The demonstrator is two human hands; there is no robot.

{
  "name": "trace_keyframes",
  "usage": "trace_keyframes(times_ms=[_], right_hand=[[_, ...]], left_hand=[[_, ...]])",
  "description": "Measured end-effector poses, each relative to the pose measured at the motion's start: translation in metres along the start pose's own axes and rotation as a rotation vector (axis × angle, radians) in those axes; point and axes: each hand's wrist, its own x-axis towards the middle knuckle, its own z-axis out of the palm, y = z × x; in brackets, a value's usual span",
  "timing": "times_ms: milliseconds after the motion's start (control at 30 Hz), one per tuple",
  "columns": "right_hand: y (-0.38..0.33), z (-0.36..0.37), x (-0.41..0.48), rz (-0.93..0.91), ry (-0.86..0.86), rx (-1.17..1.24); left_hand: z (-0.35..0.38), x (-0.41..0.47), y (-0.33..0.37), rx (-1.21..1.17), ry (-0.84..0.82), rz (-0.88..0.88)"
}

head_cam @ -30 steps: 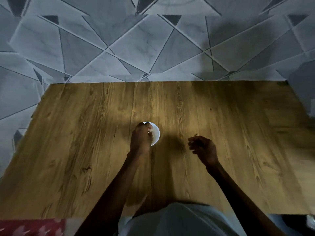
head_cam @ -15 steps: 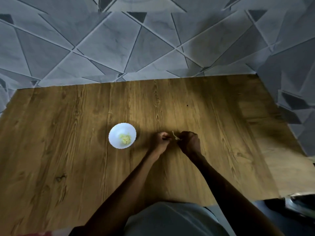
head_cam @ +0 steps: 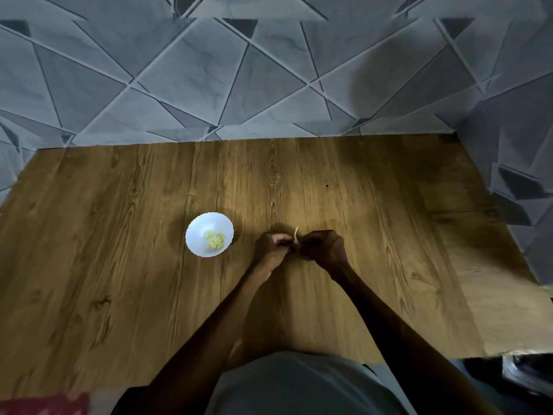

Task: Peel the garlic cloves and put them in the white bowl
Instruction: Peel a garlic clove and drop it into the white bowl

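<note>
L hand [head_cam: 273,249] & R hand [head_cam: 324,247] meet fingertip to fingertip above brown wood-grain table [head_cam: 119,235], both pinching a small garlic clove [head_cam: 296,235]. It's mostly hidden, pale skin strip sticking up. Round white bowl [head_cam: 202,226] w/ peeled yellowish cloves [head_cam: 215,240] sits near, left of L hand.

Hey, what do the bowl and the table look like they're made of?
The bowl: smooth glossy white, scalloped rim; plastic or ceramic, can't tell which. The table: matte brown wood grain with knots; the flat, even surface hints at laminate or printed sheet, possibly real wood.
</note>
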Motion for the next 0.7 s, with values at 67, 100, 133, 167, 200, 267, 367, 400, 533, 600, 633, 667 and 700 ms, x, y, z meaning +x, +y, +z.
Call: trace_keyframes(times_ms=[67,100,133,167,200,267,367,400,533,600,633,667,700], right_hand=[[0.000,-0.002,0.001,0.029,-0.005,0.073],[0.000,-0.003,0.001,0.059,-0.012,0.121],[-0.001,-0.005,0.001,0.091,-0.021,0.166],[-0.002,-0.007,0.001,0.121,-0.034,0.205],[-0.003,-0.009,0.000,0.142,-0.048,0.232],[-0.004,-0.011,0.000,0.165,-0.064,0.277],[-0.003,-0.011,0.000,0.133,-0.066,0.309],[-0.002,-0.011,0.000,0.101,-0.061,0.290],[0.000,-0.004,0.001,0.004,-0.023,0.211],[-0.001,-0.002,0.001,0.017,0.000,0.209],[-0.001,-0.001,0.001,0.022,0.008,0.210],[-0.002,-0.001,0.001,0.018,0.014,0.211],[-0.002,0.000,0.001,0.008,0.020,0.213]], left_hand=[[0.002,-0.001,0.001,0.010,0.034,0.041],[0.003,-0.001,0.001,0.019,0.049,0.060],[0.004,-0.002,0.001,0.030,0.059,0.084],[0.004,-0.002,0.001,0.037,0.064,0.105],[0.005,-0.003,0.001,0.033,0.068,0.125],[0.005,-0.004,0.002,-0.006,0.080,0.152],[0.005,-0.002,-0.002,-0.095,0.068,0.125],[0.004,-0.002,-0.002,-0.104,0.046,0.100],[-0.002,0.004,-0.002,-0.134,-0.035,0.051],[-0.003,0.004,0.002,-0.087,-0.044,0.084],[-0.003,0.004,0.004,-0.059,-0.041,0.103],[-0.003,0.003,0.005,-0.035,-0.034,0.123],[-0.003,0.003,0.006,-0.016,-0.025,0.135]])
